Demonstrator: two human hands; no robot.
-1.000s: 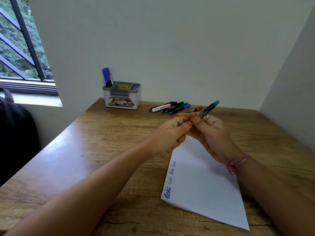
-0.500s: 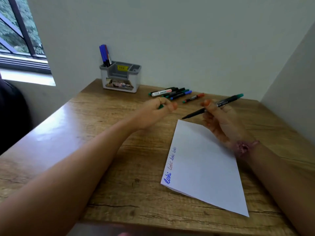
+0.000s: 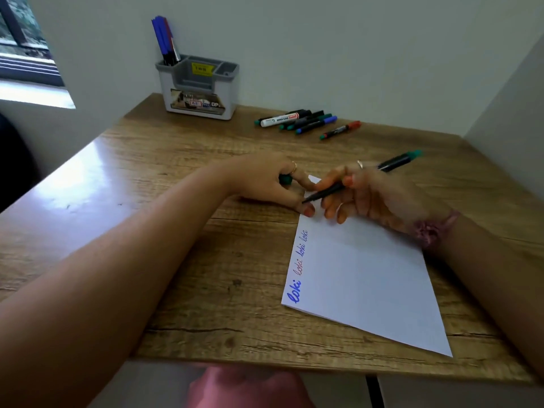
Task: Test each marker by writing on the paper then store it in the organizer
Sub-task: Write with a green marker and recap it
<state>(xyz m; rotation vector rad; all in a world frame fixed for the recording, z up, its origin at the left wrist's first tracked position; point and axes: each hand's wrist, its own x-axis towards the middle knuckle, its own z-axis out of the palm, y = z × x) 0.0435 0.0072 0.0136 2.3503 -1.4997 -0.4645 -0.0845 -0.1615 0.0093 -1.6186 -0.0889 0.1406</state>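
Note:
My right hand [image 3: 374, 195] grips an uncapped black marker with a green end [image 3: 394, 163], its tip pointing down-left just above the top left corner of the white paper [image 3: 368, 278]. My left hand [image 3: 270, 181] rests on the table beside that corner, fingers closed on the marker's green cap [image 3: 285, 179], one fingertip on the paper's edge. The paper's left edge carries a blue, a red and a dark written word. A grey organizer [image 3: 200, 86] at the back holds blue and red markers [image 3: 164, 39] in its left compartment.
Several loose markers [image 3: 297, 120] lie in a row on the wooden table [image 3: 164, 178] behind my hands, with a red-capped one [image 3: 340, 131] a little to their right. Walls close in behind and at the right. A window is at the far left.
The cap came off the green marker into my left hand. Both hands dropped from mid-air down to the paper's top corner, and the view tilted downward.

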